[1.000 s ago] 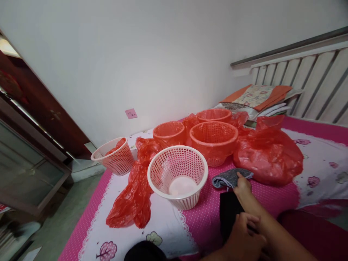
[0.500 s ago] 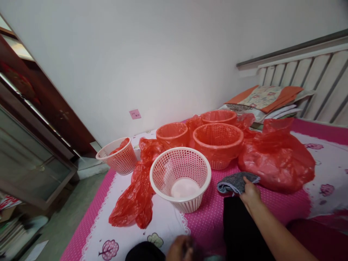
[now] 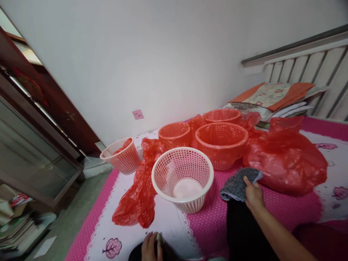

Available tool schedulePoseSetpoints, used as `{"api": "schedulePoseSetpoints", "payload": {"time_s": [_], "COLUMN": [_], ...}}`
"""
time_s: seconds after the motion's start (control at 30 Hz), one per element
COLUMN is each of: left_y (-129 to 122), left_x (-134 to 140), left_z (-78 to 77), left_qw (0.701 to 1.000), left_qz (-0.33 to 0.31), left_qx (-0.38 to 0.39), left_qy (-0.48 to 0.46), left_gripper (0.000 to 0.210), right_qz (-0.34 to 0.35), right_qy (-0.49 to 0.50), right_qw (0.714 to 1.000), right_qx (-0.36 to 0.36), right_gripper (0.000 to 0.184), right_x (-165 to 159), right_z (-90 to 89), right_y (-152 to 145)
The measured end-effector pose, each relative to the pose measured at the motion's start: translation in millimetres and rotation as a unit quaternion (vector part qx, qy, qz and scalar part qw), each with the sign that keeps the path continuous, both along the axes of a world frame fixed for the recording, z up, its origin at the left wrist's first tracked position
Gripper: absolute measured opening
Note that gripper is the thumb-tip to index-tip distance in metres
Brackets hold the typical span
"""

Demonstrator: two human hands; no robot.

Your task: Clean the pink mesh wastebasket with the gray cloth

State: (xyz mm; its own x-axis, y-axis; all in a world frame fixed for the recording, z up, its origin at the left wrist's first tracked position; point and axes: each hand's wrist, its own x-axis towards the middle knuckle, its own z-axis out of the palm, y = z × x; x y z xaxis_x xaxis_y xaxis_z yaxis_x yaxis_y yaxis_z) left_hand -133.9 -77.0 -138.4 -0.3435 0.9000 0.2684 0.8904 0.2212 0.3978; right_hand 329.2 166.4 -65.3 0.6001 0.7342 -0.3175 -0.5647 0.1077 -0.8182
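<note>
My right hand (image 3: 254, 194) grips a folded grey cloth (image 3: 237, 184) at its right edge, above my dark-clothed knee. At the bottom edge, my left hand (image 3: 152, 248) is closed over the other dark knee. Something small and greenish shows at its fingertips, too small to make out. An uncovered white plastic basket (image 3: 182, 199) with perforated walls stands upright in front of me, left of the cloth and apart from both hands. Behind it is a similar basket (image 3: 221, 150) lined with a red plastic bag.
Two more red-lined baskets, one left (image 3: 174, 136) and one behind (image 3: 223, 116), stand near the wall. A tilted white basket (image 3: 125, 161) holds red plastic at the bed's left edge. Crumpled red bags lie left (image 3: 136, 208) and right (image 3: 288, 165). Folded bedding (image 3: 274, 96) is piled by the radiator.
My left hand has moved left onto the knee, and its fingers now show more clearly. The cloth in my right hand has tilted, its broad face now showing. The view has shifted slightly.
</note>
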Motion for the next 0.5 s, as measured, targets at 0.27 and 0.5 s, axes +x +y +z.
{"api": "schedulePoseSetpoints", "payload": {"time_s": [0.27, 0.5], "left_y": [70, 98], "left_x": [42, 26], "left_z": [46.4, 52.6], "left_qw": [0.981, 0.955], "left_qz": [0.021, 0.079], "left_qx": [-0.190, -0.272], "left_qy": [-0.044, -0.093], "left_gripper": [0.019, 0.035], "right_qz": [-0.015, -0.009], "right_qy": [-0.023, -0.022], "right_qw": [1.000, 1.000], "right_qx": [-0.003, 0.003], "right_gripper": [0.045, 0.052], "right_x": [3, -3], "right_z": [-1.7, -0.8], "right_y": [-2, -4]}}
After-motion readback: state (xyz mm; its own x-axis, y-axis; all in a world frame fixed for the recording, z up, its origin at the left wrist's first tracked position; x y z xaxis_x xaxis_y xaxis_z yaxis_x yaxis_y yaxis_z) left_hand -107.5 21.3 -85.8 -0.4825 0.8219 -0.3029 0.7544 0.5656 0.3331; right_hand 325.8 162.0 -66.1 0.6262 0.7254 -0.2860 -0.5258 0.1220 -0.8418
